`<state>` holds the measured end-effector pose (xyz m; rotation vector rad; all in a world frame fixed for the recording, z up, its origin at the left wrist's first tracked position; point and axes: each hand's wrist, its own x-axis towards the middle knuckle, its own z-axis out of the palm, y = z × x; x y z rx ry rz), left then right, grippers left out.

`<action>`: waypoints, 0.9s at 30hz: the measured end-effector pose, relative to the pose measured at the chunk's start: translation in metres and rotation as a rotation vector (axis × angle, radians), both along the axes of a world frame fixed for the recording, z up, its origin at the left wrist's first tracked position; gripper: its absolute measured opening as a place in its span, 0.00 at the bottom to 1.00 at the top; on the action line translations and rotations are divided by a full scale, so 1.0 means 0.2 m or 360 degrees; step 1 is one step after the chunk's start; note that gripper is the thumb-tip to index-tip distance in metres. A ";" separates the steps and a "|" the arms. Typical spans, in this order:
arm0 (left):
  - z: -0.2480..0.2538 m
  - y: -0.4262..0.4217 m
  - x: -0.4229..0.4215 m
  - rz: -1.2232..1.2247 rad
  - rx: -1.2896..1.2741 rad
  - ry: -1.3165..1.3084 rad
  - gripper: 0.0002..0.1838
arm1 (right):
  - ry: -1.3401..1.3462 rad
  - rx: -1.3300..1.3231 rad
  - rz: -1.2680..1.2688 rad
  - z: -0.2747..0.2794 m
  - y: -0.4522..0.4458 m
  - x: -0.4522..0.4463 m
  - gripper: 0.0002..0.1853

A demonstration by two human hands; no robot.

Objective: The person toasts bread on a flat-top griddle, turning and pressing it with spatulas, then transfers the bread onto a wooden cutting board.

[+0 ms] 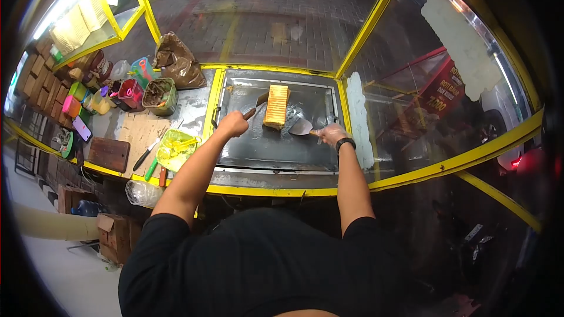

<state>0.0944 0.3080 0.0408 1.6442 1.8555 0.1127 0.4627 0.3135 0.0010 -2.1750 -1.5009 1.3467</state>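
A toasted, ridged block of bread (276, 107) stands on the dark metal griddle (247, 149). My left hand (234, 124) is closed round the handle of a spatula (257, 107), whose dark blade reaches the bread's upper left side. On the other side, my right hand (332, 134), apparently in a clear plastic glove, grips a second spatula (301, 127) by its wooden handle. This one's wide blade lies low over the griddle, just right of the bread, with a small gap between them.
Left of the griddle are a green tub of yellow spread (176, 148), a knife (144, 155), a wooden board (109, 154) and a phone (82, 128). Behind them stand a brown-smeared container (159, 95) and a brown plastic bag (178, 64). Yellow-framed glass panels surround the counter.
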 end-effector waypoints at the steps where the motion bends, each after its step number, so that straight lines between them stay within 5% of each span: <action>1: -0.06 0.06 0.01 -0.0079 0.0127 0.0083 0.19 | 0.0081 -0.0027 -0.0037 0.07 -0.04 -0.04 0.17; 3: -0.22 0.20 0.00 -0.0208 0.0240 0.0173 0.19 | 0.0151 -0.0055 -0.0065 0.08 -0.07 -0.11 0.19; 7: -0.12 0.25 0.03 -0.0215 -0.0002 -0.0049 0.17 | 0.0586 -0.0134 -0.0397 -0.24 -0.05 -0.16 0.17; 11: -0.13 0.31 -0.02 -0.0440 -0.0076 -0.0050 0.16 | 0.0573 0.0187 -0.0381 -0.32 -0.13 -0.22 0.19; 15: -0.17 0.30 -0.03 -0.0526 0.0161 -0.0016 0.19 | 0.0432 0.0391 -0.0309 -0.42 -0.15 -0.22 0.13; 18: -0.17 0.26 -0.03 -0.0537 0.0307 -0.0118 0.20 | -0.0166 0.1132 -0.0158 -0.50 -0.15 -0.23 0.13; 27: -0.27 -0.16 0.16 -0.0268 0.0497 -0.0043 0.12 | -0.0451 0.1068 -0.0028 -0.10 -0.30 -0.43 0.10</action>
